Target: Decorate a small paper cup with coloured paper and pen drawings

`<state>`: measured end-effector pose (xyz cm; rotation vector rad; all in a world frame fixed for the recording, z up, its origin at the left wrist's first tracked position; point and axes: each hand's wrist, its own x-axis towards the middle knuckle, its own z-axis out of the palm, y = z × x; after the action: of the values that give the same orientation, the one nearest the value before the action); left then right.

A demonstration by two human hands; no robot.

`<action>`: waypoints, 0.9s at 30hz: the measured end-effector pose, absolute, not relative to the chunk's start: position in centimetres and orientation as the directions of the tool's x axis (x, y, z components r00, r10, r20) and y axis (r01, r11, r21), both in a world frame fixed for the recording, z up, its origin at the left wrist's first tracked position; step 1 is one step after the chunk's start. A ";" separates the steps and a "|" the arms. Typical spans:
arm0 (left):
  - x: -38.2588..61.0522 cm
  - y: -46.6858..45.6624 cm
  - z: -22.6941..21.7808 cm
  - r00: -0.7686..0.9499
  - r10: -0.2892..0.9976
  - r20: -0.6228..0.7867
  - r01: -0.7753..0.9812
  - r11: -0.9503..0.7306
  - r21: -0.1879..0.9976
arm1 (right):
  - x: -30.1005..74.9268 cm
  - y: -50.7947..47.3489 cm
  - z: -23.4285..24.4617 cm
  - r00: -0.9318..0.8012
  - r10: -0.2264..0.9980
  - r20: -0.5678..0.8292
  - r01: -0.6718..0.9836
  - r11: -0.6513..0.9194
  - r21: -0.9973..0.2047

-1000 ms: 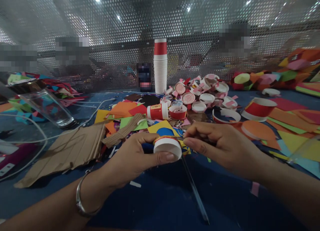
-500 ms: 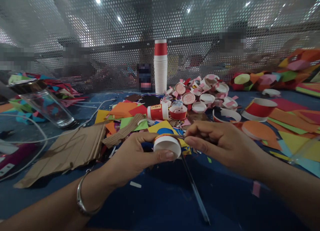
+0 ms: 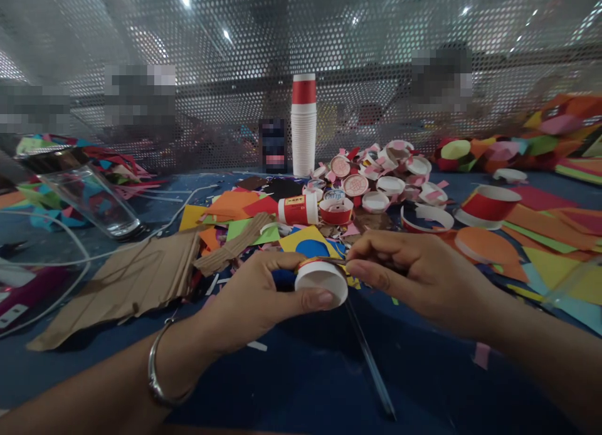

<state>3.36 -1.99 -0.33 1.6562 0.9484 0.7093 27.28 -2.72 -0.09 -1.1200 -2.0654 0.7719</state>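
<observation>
My left hand (image 3: pixel 277 286) is closed round a short cut-down paper cup (image 3: pixel 322 281), thumb on its near wall and fingers behind it. The cup's white inside faces me, and a little red and yellow shows along its upper edge. My right hand (image 3: pixel 404 269) pinches a thin, dark flat piece (image 3: pixel 336 261) that lies against that upper edge; what kind of thing it is I cannot make out. Under and in front of the hands, a slim clear pen (image 3: pixel 371 363) rests on the blue table (image 3: pixel 291 391). A blue paper disc (image 3: pixel 311 247) shows just behind the cup.
A tall stack of paper cups (image 3: pixel 303 140) stands at the back before a perforated metal screen (image 3: pixel 226 96). Cut cup pieces (image 3: pixel 376 184) are heaped right of it. Cardboard (image 3: pixel 126 278), a white cable (image 3: pixel 84 247) and a glass bottle (image 3: pixel 94 193) lie left; coloured paper (image 3: pixel 559 225) is at right.
My left hand and the cut cup have shifted slightly right and down, and the cup's opening faces me a little more. The right hand has hardly moved.
</observation>
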 end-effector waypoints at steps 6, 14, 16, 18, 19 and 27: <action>3.2 -1.9 -0.4 0.407 0.911 -0.074 0.243 -0.030 0.970 | 27.5 -2.8 0.0 -0.378 0.870 0.316 0.514 0.481 -0.710; 3.3 -1.9 -0.3 0.400 0.915 -0.050 0.247 -0.056 0.967 | 27.7 -2.6 -0.4 -0.387 0.876 0.288 0.493 0.460 -0.739; 3.3 -1.9 -0.3 0.401 0.915 -0.040 0.249 -0.067 0.966 | 27.7 -2.5 -0.5 -0.381 0.883 0.275 0.490 0.445 -0.750; 3.3 -1.9 -0.3 0.406 0.913 -0.026 0.253 -0.085 0.964 | 27.6 -2.5 -0.5 -0.378 0.888 0.262 0.478 0.429 -0.766; 3.3 -1.9 -0.3 0.412 0.911 -0.018 0.254 -0.095 0.962 | 27.6 -2.5 -0.5 -0.381 0.889 0.255 0.475 0.425 -0.771; 3.4 -1.8 -0.4 0.472 0.881 0.009 0.261 -0.150 0.954 | 27.5 -2.7 -0.2 -0.425 0.877 0.225 0.451 0.421 -0.787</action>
<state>3.44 -1.77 -0.35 1.6730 0.9939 0.7404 27.50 -2.70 -0.20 -1.1194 -2.0400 0.8601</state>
